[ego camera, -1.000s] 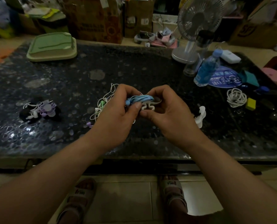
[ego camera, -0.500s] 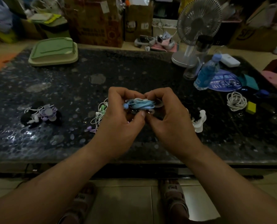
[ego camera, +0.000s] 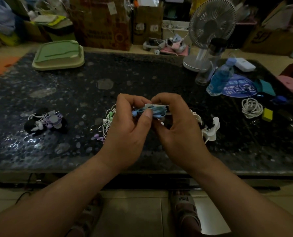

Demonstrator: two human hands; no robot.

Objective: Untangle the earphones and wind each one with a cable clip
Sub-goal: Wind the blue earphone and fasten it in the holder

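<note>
Both grips were held just above the tabletop (ego camera: 74,100). The left grip (ego camera: 125,127) pinched the coiled blue earphones (ego camera: 156,110) and the right grip (ego camera: 178,127) curled round the bundle and its white cable clip (ego camera: 149,105). Step judged: closing the clip. Next move — seat its end firmly without loosening the coil.

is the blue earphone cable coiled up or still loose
Coiled up: the blue earphone cable lies in a tight bundle against a white clip, pinched between the left hand and right hand.

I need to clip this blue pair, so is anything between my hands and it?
Nothing visible. The left hand and right hand both grip the blue earphones directly, with the white cable clip on the bundle.
</note>
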